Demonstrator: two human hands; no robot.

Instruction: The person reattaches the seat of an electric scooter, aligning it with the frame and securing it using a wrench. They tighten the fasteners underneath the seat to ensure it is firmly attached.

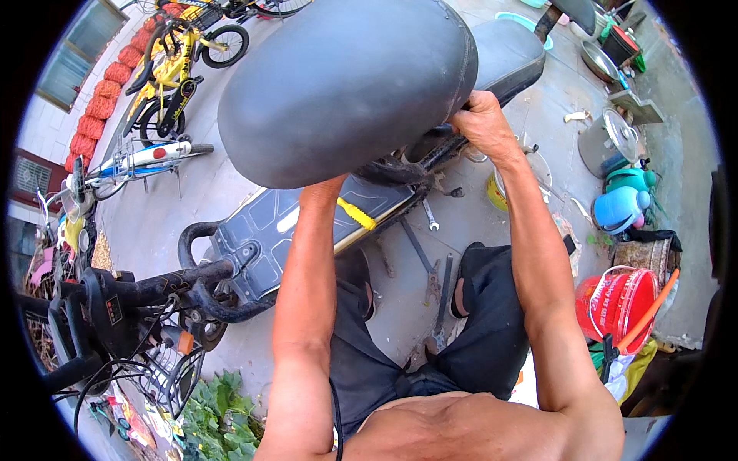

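Note:
A large black padded seat (350,88) of an electric scooter is tipped up in front of me, above the scooter's frame. My right hand (486,129) is closed at the seat's rear right edge, its fingers curled by the underside; what they grip is hidden. My left hand reaches beneath the seat, so only its wrist shows and its fingers are out of sight. A ribbed yellow handle (356,214) lies on the scooter's dark footboard (265,230). On the ground between my feet are a spanner (432,217) and pliers (433,284).
The scooter's handlebar stem (184,276) lies to the left. Farther off stand a yellow bicycle (171,65) and a white-and-blue bicycle (150,157). At the right are a red bucket (615,307), a blue jug (619,209) and a lidded metal pot (607,146). Leafy greens (219,419) sit at lower left.

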